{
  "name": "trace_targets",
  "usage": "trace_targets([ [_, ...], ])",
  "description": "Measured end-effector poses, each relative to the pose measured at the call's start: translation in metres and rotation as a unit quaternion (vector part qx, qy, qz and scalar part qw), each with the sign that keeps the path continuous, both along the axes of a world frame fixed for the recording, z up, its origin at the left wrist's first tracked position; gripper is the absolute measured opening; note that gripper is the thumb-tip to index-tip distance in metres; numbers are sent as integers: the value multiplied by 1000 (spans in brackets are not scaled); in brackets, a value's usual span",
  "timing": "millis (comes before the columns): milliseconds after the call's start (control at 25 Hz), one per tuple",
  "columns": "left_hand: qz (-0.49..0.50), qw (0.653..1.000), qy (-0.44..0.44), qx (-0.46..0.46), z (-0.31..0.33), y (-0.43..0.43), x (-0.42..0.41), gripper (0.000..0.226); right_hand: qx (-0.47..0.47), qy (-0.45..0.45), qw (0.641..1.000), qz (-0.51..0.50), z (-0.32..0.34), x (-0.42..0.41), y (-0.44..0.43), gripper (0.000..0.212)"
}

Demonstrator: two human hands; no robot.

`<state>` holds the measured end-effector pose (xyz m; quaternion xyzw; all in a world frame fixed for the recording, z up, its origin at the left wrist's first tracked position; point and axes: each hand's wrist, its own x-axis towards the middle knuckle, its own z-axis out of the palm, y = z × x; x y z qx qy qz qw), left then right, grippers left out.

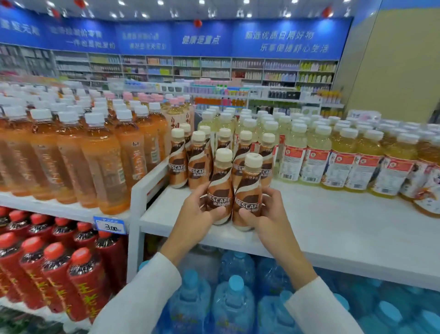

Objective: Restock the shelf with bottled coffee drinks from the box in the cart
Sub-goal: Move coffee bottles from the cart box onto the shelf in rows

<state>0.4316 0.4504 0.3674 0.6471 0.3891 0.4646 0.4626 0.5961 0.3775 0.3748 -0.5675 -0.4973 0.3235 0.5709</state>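
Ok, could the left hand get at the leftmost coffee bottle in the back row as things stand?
Likely yes, once it lets go: the left hand grips a front coffee bottle, but only bare shelf lies between it and the leftmost back-row bottle, and nothing stands in that gap.

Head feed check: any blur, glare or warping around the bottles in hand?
Head view: the held coffee bottles read sharp, labels legible, between left hand and right hand; wide-angle bows the white shelf; far banner is soft; ceiling lights flare slightly.
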Motion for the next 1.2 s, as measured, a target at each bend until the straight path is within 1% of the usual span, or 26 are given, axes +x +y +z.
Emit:
trace_targets([
  [80, 8, 1000, 8, 16, -4, 0, -3, 67, -14, -18, 1000, 0, -1, -1, -3, 52],
  [120, 17, 1000, 12, 23, -6, -1, -4, 69, -22, -30, 999, -15, -2, -2, -6, 56],
  [200, 46, 998, 31, 43, -9, -5, -5, 71, -39, -61, 994, -78, -5, -9, -14, 70],
  [240, 70, 995, 45, 52, -11, -7, -4, 69, -40, -76, 990, -108, -7, -13, -17, 73],
  [400, 143, 984, 78, 78, -17, -2, 4, 65, -12, -126, 975, -184, -14, -28, -11, 56],
  [560, 180, 974, 108, 84, -9, 17, 15, 57, -18, -145, 972, -181, -9, -23, 20, 52],
  [680, 196, 971, 115, 80, -4, 34, 24, 52, -11, -161, 971, -175, -6, -18, 45, 57],
  [920, 215, 963, 139, 85, 0, 56, 36, 54, -22, -171, 969, -179, -5, -9, 76, 54],
  [1200, 219, 962, 136, 89, -2, 60, 40, 53, -17, -169, 969, -181, -9, -5, 84, 54],
])
